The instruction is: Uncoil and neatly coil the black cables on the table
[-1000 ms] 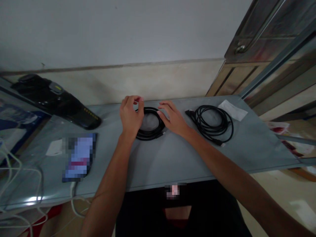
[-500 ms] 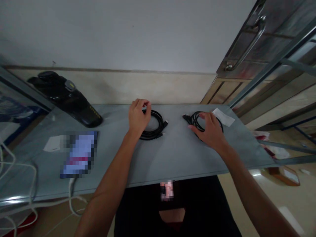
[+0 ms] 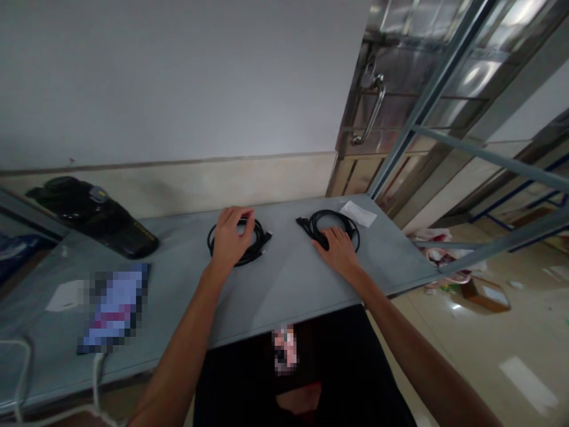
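Two coils of black cable lie on a grey table. Over the left coil (image 3: 256,255) hovers my left hand (image 3: 232,234). Its fingers are curved, with a gap between thumb and fingertips, and I see nothing held in it. The coil shows around both sides of this hand, and its plug ends point right. At the near side of the right cable coil (image 3: 318,219), my right hand (image 3: 340,249) has its fingers bent over the strands and its thumb against them. The fingertips are partly hidden. This coil's dark plug ends stick out to the left.
A white paper slip (image 3: 358,214) lies beyond the right coil. On the left are a dark bottle (image 3: 95,216) lying tilted, a blurred-out phone-like device (image 3: 116,308) and a white cable (image 3: 96,379). A wall backs the table (image 3: 275,284); a metal frame post (image 3: 415,124) rises at its right.
The view has turned to the right. My right hand has come down onto the near strands of its coil and its fingers have closed. My left hand has shifted right over its coil.
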The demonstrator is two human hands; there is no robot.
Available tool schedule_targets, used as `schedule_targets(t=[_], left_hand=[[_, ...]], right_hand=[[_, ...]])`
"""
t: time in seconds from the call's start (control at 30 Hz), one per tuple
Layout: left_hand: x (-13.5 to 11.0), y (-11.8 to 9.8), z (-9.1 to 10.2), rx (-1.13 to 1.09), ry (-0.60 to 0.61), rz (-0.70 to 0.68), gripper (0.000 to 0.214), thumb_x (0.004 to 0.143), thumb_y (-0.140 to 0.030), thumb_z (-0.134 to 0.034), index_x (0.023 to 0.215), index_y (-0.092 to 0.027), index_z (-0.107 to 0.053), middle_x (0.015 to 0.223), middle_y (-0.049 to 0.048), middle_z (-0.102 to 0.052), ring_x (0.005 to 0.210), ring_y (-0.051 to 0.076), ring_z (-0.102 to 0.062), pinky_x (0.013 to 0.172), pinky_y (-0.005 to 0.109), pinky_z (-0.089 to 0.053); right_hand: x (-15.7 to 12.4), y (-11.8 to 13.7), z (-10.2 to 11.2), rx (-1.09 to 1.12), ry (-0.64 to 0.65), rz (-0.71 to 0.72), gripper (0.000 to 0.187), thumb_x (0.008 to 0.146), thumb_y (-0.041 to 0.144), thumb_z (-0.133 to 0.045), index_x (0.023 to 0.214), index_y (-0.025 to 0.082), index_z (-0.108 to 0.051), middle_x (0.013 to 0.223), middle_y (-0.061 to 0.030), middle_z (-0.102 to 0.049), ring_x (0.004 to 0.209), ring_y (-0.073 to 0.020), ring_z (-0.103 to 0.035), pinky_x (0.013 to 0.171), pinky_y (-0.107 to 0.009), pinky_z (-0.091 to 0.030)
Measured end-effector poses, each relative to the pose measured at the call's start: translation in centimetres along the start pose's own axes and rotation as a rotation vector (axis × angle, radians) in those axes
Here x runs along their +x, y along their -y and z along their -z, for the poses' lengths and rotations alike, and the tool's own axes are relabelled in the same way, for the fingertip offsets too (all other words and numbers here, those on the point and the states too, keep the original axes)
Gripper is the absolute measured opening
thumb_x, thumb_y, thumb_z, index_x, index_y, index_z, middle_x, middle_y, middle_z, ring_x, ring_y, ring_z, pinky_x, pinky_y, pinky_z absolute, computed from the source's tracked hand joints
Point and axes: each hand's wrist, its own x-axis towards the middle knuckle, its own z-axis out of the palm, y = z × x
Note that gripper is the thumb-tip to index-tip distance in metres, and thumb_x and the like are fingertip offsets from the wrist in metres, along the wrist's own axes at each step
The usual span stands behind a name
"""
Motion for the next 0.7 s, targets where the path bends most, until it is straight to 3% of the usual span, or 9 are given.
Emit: schedule_targets(t=[0.17,0.27,0.43,0.57,0.7], left_hand=[[-3.9,-7.4,2.3,-0.201,0.066,0.132,0.016,0.112,-0.037,-0.067,0.12,-0.026,-0.077,0.111,0.0052,-0.081,0.104,0.024,-0.076,0.102,0.042,-0.06],[-7.3,-9.6,3.0,-0.251,0.103,0.324,0.021,0.112,-0.045,-0.067,0.119,-0.029,-0.078,0.115,0.0057,-0.082,0.107,0.026,-0.077,0.102,0.042,-0.062],[-11.1,-9.3,2.8,-0.292,0.092,0.544,0.029,0.107,-0.056,-0.07,0.116,-0.031,-0.081,0.109,0.0066,-0.083,0.103,0.029,-0.079,0.101,0.046,-0.063],[-12.0,-8.7,2.6,-0.35,-0.005,0.647,0.03,0.107,-0.057,-0.072,0.116,-0.029,-0.08,0.105,0.0057,-0.083,0.101,0.027,-0.079,0.099,0.042,-0.063],[-12.0,-8.8,2.7,-0.332,0.025,0.633,0.029,0.107,-0.056,-0.072,0.114,-0.029,-0.08,0.102,0.0044,-0.083,0.098,0.027,-0.079,0.098,0.041,-0.061]], right_hand=[[-0.1,0.2,0.1,-0.004,0.005,-0.004,0.033,0.119,0.045,-0.054,0.119,0.018,-0.074,0.122,-0.0178,-0.076,0.121,-0.035,-0.07,0.11,-0.05,-0.054],[-0.1,0.2,0.3,0.02,-0.026,-0.008,0.033,0.121,0.041,-0.048,0.113,0.018,-0.071,0.115,-0.0169,-0.076,0.112,-0.0323,-0.072,0.105,-0.047,-0.056],[-0.2,-0.1,0.0,0.027,-0.086,-0.022,0.041,0.123,0.043,-0.036,0.109,0.019,-0.066,0.106,-0.0171,-0.076,0.102,-0.0324,-0.074,0.097,-0.047,-0.059],[-0.1,-0.6,-0.2,0.13,-0.121,-0.098,0.045,0.121,0.049,-0.031,0.104,0.021,-0.062,0.099,-0.0183,-0.077,0.099,-0.0354,-0.076,0.096,-0.051,-0.061],[0.0,-0.8,0.1,0.373,-0.187,-0.229,0.048,0.12,0.062,-0.029,0.107,0.025,-0.055,0.097,-0.0175,-0.081,0.094,-0.0364,-0.08,0.09,-0.053,-0.064]])
